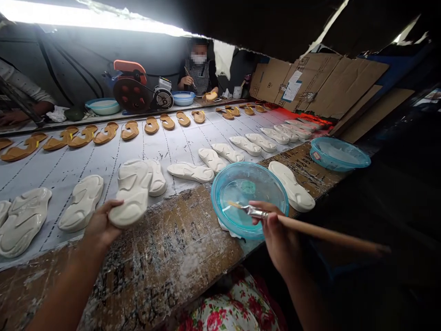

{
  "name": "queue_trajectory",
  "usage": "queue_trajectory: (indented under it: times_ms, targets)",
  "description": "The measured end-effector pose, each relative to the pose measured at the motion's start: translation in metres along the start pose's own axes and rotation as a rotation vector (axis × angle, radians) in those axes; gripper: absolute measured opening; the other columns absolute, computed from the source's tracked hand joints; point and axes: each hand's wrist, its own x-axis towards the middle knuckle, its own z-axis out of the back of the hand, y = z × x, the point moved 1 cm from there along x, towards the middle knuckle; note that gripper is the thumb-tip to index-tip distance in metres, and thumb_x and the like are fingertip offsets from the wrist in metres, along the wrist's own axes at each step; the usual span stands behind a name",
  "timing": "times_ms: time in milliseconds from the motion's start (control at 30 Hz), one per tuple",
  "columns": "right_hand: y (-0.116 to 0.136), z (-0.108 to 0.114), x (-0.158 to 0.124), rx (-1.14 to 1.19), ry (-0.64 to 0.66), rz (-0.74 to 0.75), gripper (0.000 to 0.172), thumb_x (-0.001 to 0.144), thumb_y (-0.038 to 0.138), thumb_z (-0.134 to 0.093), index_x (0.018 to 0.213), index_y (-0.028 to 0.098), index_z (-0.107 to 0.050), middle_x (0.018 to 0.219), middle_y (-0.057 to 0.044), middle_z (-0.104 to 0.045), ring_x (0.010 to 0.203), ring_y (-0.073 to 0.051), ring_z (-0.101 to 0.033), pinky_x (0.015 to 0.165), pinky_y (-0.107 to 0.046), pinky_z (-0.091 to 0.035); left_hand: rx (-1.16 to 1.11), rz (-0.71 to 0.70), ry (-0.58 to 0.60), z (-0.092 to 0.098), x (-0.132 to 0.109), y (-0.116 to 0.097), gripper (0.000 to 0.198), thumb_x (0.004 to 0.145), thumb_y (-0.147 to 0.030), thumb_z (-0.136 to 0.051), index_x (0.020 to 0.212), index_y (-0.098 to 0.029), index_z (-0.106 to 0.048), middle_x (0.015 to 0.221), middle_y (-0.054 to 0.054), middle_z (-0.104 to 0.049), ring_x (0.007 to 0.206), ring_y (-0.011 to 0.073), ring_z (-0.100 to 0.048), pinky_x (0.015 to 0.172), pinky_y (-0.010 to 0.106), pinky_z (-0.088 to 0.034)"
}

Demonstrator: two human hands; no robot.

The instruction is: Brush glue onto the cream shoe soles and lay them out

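Observation:
Between the thumb and fingers of my left hand (103,225) is a white shoe sole (131,193), lifted over the near edge of the white conveyor belt (151,147). It partly covers another white sole behind it. My right hand (279,234) grips a paintbrush (317,227) with a long wooden handle. The bristles are over a blue basin (215,202) holding some clear liquid; whether they touch the liquid I cannot tell. A single white sole (291,186) lies just right of the basin.
Several white soles (81,202) line the near side of the belt, tan sandal uppers (131,130) the far side. A second blue basin (339,154) stands right, near cardboard (320,85). Across the belt, a masked person (198,76) holds a brush beside an orange-topped machine (132,87).

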Motion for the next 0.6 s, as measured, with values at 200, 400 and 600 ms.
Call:
queue_trajectory:
  times_ms: [200, 400, 600]
  targets:
    - [-0.01, 0.031, 0.008, -0.061, -0.185, -0.097, 0.02, 0.08, 0.038, -0.055, 0.086, 0.022, -0.064, 0.062, 0.002, -0.054, 0.061, -0.01, -0.048, 0.06, -0.023, -0.038, -0.084, 0.192, 0.267, -0.066, -0.01, 0.042, 0.032, 0.075, -0.008, -0.045, 0.106, -0.008, -0.055, 0.096, 0.014, -0.064, 0.085, 0.0239, -0.062, 0.069, 0.039, -0.053]
    - [-0.004, 0.027, -0.007, -0.116, -0.247, -0.128, 0.021, 0.08, 0.039, -0.052, 0.084, 0.022, -0.063, 0.065, 0.0, -0.056, 0.062, -0.012, -0.049, 0.061, -0.025, -0.039, -0.173, 0.219, 0.182, -0.144, 0.071, 0.072, 0.031, 0.083, -0.031, -0.048, 0.109, -0.014, -0.051, 0.106, 0.007, -0.056, 0.089, 0.0182, -0.057, 0.073, 0.037, -0.05]
    - [-0.006, 0.03, -0.011, -0.232, -0.239, -0.137, 0.022, 0.08, 0.037, -0.049, 0.083, 0.018, -0.061, 0.056, 0.001, -0.052, 0.055, -0.012, -0.05, 0.056, -0.025, -0.041, -0.211, 0.076, 0.069, -0.158, 0.112, 0.059, 0.033, 0.083, -0.03, -0.049, 0.113, -0.016, -0.048, 0.111, 0.008, -0.053, 0.091, 0.0183, -0.056, 0.075, 0.038, -0.049]
